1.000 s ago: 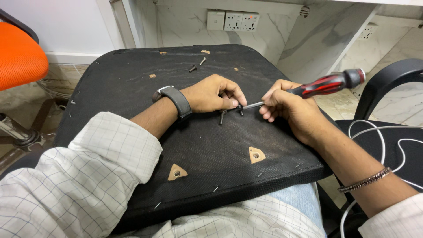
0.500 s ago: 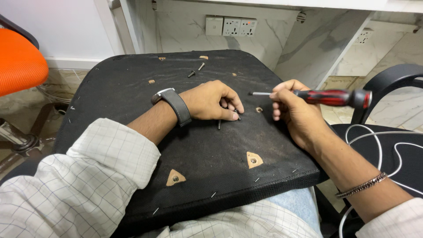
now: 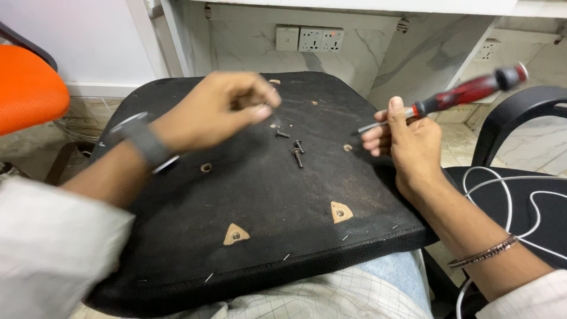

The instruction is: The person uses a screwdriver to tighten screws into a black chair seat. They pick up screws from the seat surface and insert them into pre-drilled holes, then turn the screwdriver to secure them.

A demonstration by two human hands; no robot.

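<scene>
An upturned black chair seat [image 3: 177, 236] lies across my lap. My left hand [image 3: 212, 112], with a grey watch on its wrist, hovers blurred above the seat's far middle. Its thumb and fingertips are pinched together, and I cannot tell whether anything is between them. My right hand [image 3: 407, 142] grips a screwdriver [image 3: 466, 93] with a red and black handle, lifted off the seat, its shaft pointing left. Two dark screws [image 3: 297, 155] and a third screw [image 3: 282, 134] lie loose on the seat between my hands.
Two tan triangular cut-outs [image 3: 235, 234] [image 3: 338, 211] with bolt holes sit near the seat's front edge. An orange chair [image 3: 26, 88] stands at the left. A black armrest [image 3: 520, 112] and a white cable [image 3: 514, 195] are at the right. Wall sockets [image 3: 310, 39] are ahead.
My left hand has lifted off the seat and moved left, uncovering the loose screws. My right hand has raised the screwdriver off the seat, and its handle now tilts up to the right.
</scene>
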